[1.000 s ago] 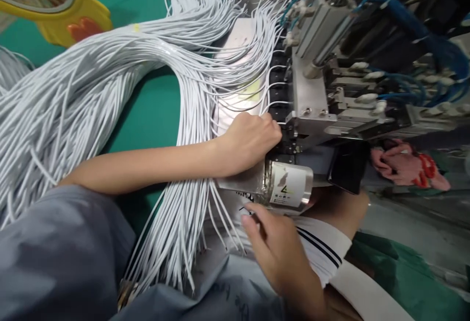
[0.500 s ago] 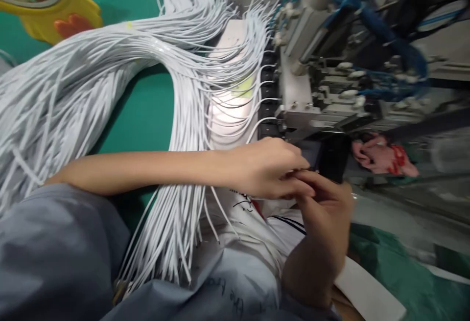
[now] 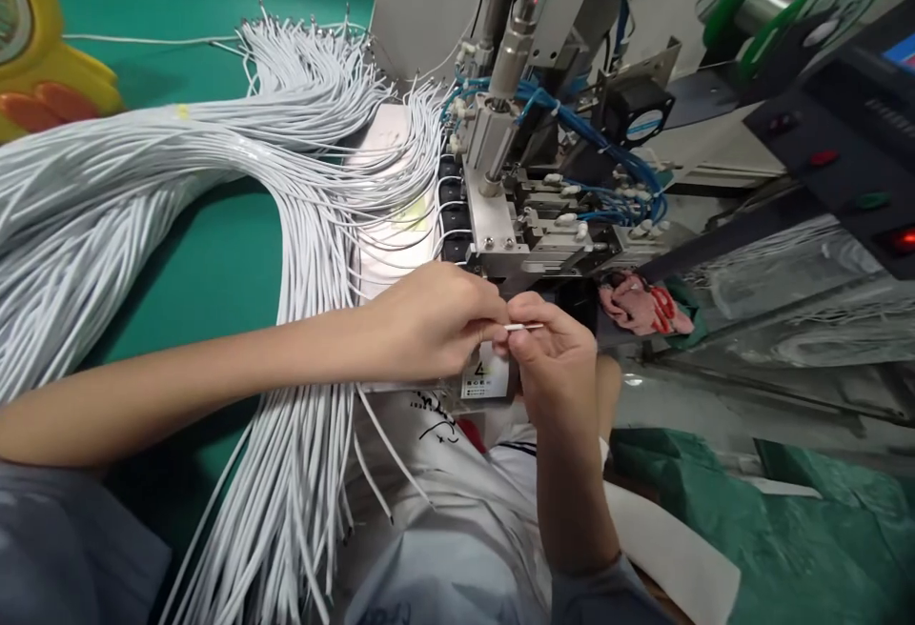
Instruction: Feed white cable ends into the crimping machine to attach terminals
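In the head view, a short end of white cable [image 3: 516,327] shows between my two hands, in front of the machine. My left hand [image 3: 447,315] pinches it from the left, its fingers closed. From the right, my right hand [image 3: 558,344] has thumb and fingers closed around the tip. Beneath my left forearm hangs a thick bundle of white cables [image 3: 307,263], draped over the table edge and my lap. Several cables lead into the row of black holders [image 3: 456,220] beside the machine [image 3: 493,196]. The rest of the held cable is hidden by my hands.
A green table mat [image 3: 214,272] lies under the bundle, with a yellow fan-like object [image 3: 57,72] at far left. Pink cloth [image 3: 643,306] rests right of the machine. A dark control box [image 3: 843,149] and green spool [image 3: 779,10] stand at right. Green sheeting [image 3: 715,492] lies below.
The view has shifted, so table and machine sit further left and lower in the picture. The white cable end, hidden before, now shows between my fingers.
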The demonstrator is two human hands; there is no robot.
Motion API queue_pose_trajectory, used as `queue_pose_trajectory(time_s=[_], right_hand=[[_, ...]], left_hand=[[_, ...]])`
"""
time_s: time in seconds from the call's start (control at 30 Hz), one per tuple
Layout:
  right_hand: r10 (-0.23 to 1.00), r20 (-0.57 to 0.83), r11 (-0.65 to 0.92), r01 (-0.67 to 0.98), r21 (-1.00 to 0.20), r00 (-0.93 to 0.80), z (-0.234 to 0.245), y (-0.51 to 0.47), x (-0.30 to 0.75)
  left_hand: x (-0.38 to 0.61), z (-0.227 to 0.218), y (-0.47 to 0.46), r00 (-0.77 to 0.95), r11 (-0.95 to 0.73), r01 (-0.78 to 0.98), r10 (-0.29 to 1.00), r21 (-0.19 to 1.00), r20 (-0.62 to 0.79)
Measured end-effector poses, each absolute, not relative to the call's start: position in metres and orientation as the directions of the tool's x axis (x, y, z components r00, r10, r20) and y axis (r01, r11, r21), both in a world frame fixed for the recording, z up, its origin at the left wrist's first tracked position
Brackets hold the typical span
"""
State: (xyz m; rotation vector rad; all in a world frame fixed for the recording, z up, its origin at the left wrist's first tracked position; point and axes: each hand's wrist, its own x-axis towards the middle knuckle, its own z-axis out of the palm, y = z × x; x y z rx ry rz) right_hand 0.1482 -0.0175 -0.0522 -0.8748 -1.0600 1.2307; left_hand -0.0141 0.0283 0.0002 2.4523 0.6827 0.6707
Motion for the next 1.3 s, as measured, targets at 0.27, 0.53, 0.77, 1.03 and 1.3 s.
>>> queue_pose_trajectory(time_s=[0.27,0.53,0.77,1.03,1.3], right_hand=[[0.91,0.385,0.395,-0.038,-0.918,0.155,-0.051,-0.025,0.153],[0.929,0.366,0.343,0.237,-0.909,0.061,-0.037,-0.014,0.169],[0.927,0.319,0.296,0.138,-0.945,0.2,-0.051,-0.018,0.151],[0.871,0.486,0.362,0.575,-0.734,0.072,-0.045,-0.015,0.16],[0.862,0.44,0.304,0.437,-0.847,0.253,-0.057,-0.012,0.147]], left_hand=[[-0.01,-0.003,0.019,0.739,-0.826,0.285,0.513,0.487,0.437],[-0.009,-0.015,0.036,0.735,-0.756,0.228,0.547,0.614,0.401],[-0.005,-0.023,0.03,0.656,-0.634,0.163,0.642,0.756,0.397],[-0.012,-0.026,0.04,0.812,-0.893,0.405,0.451,0.197,0.37],[-0.005,-0.03,0.037,0.651,-0.726,0.311,0.633,0.614,0.419]])
